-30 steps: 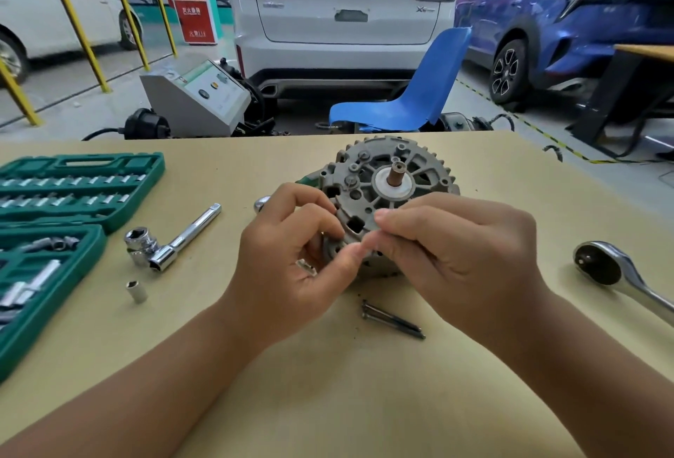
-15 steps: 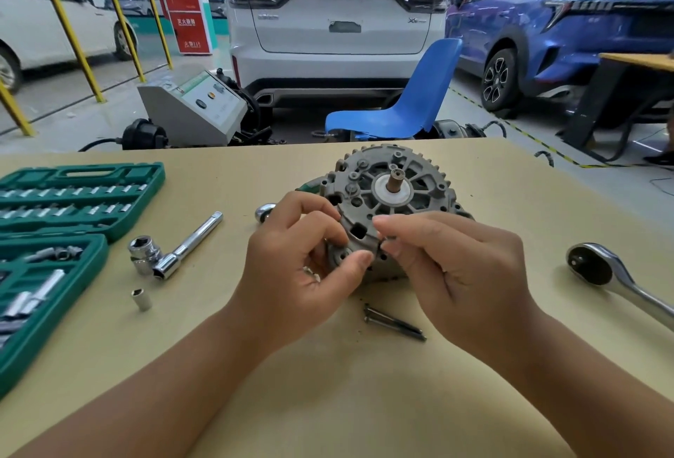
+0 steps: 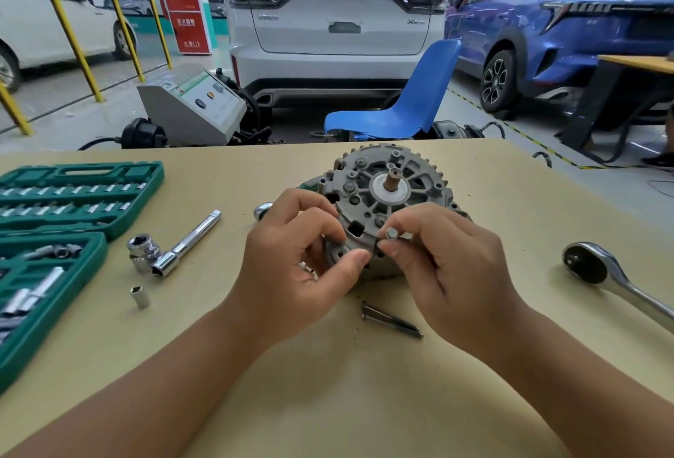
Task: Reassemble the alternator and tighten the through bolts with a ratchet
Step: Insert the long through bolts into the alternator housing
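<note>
The grey alternator [image 3: 386, 187] stands on the tan table [image 3: 328, 384], its shaft end facing up. My left hand [image 3: 295, 268] grips the near-left edge of its housing, thumb on the mounting ear. My right hand [image 3: 441, 268] pinches a through bolt [image 3: 392, 233] by its head at the housing's near edge; the bolt's shank is hidden. Two loose through bolts [image 3: 392, 321] lie on the table just in front of the alternator. The large ratchet [image 3: 612, 282] rests at the right, head toward the alternator.
An open green socket case [image 3: 54, 224] fills the left side. Beside it lie an extension bar with a socket [image 3: 171, 249] and a small loose socket [image 3: 140, 296]. A chrome tool end [image 3: 263, 210] peeks out behind my left hand. Beyond the table's far edge are a blue chair and parked cars.
My right hand's fingers have shifted on the near rim, and the bolt head now shows between them. The left hand keeps its grip on the housing.
</note>
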### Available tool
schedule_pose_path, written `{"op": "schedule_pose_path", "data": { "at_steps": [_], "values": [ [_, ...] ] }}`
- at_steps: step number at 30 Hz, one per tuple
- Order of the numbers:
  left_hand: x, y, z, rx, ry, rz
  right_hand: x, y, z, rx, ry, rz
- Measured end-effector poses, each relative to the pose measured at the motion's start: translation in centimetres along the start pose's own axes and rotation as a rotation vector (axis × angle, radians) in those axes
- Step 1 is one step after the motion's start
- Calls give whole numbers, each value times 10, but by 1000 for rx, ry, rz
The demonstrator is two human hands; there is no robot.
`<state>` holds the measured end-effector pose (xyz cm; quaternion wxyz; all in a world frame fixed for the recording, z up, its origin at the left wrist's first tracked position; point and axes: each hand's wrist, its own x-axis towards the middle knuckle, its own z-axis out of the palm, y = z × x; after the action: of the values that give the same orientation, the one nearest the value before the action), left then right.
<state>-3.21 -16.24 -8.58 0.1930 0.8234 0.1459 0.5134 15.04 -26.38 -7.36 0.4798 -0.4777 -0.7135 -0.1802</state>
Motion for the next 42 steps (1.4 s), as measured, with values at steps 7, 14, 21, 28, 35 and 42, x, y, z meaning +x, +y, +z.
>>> {"op": "schedule_pose_path", "data": {
  "at_steps": [7,14,21,28,35,42],
  "values": [
    [1,0,-3,-2,-36,9,3,-4,-4,-25,-44,10],
    [2,5,-2,-7,-64,23,4,0,-8,-19,-79,-16],
    [1,4,-2,24,-68,20,6,-2,-12,311,217,241],
    [1,3,-3,25,-69,5,8,-1,-18,256,15,251],
    [1,4,-3,37,-59,2,9,-5,-17,129,-99,181],
    [0,6,-2,48,-58,19,8,-9,-10,-5,-6,83]
  ]
}}
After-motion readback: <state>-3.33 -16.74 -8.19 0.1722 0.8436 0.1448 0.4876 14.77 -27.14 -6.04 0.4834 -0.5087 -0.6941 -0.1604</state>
